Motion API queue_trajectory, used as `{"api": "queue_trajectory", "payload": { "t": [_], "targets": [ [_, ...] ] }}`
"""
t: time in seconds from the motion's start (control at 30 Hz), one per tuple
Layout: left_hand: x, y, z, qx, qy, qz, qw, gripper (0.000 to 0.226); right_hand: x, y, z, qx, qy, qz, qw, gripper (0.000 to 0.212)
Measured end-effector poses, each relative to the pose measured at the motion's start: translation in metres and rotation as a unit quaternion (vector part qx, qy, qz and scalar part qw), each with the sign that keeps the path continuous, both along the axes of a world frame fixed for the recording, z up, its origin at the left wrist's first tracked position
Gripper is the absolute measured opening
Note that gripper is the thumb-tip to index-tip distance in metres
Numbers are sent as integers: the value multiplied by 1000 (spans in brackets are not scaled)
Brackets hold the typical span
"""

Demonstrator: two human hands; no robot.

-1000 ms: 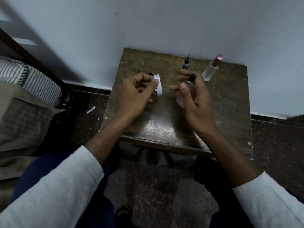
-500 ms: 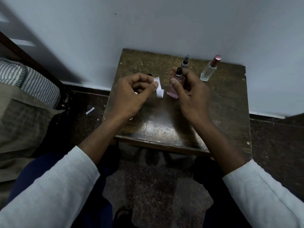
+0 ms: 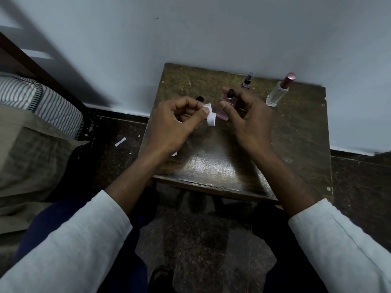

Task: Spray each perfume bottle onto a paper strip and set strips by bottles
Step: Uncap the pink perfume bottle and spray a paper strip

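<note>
My right hand (image 3: 245, 117) grips a small pink perfume bottle (image 3: 226, 107) with a black spray head, held over the brown wooden table (image 3: 296, 144). My left hand (image 3: 175, 121) pinches a white paper strip (image 3: 210, 116) between thumb and forefinger, right beside the bottle. A black cap (image 3: 200, 99) peeks out behind my left fingers. At the back stand a dark bottle with a grey sprayer (image 3: 247, 81) and a clear bottle with a pink cap (image 3: 278, 92).
The table stands against a pale wall (image 3: 211, 28). A scrap of white paper (image 3: 120, 142) lies on the dark floor to the left, near a bed with a striped mattress (image 3: 42, 102). Another paper bit (image 3: 174, 153) shows under my left wrist.
My right hand has carried the pink bottle leftward and up toward the paper strip. My left hand has kept hold of the strip, barely moving.
</note>
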State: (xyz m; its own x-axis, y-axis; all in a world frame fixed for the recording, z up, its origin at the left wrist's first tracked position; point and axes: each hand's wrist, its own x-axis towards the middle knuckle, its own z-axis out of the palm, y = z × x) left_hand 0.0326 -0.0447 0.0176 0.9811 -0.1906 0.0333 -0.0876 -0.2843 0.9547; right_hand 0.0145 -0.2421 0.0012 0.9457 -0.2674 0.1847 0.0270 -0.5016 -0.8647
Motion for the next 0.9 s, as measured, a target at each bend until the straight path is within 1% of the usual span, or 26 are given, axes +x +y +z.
{"api": "queue_trajectory", "payload": {
  "t": [0.27, 0.4, 0.6, 0.8, 0.9],
  "targets": [
    [-1, 0, -4, 24, -3, -1, 1000, 8, 2, -2, -1, -6, 9, 20, 1000, 37],
    [0, 1, -6, 15, 18, -1, 1000, 8, 3, -3, 1, -16, 22, 42, 999, 34],
    [-1, 1, -7, 16, 20, -3, 1000, 12, 2, -5, 4, -40, 23, 92, 995, 30],
    [-2, 1, -5, 17, 32, 25, 999, 8, 10, 2, 3, -39, -7, 82, 996, 29],
    [-1, 2, -6, 28, 38, 33, 998, 8, 13, 6, 4, -41, -6, 72, 997, 30]
  ]
}}
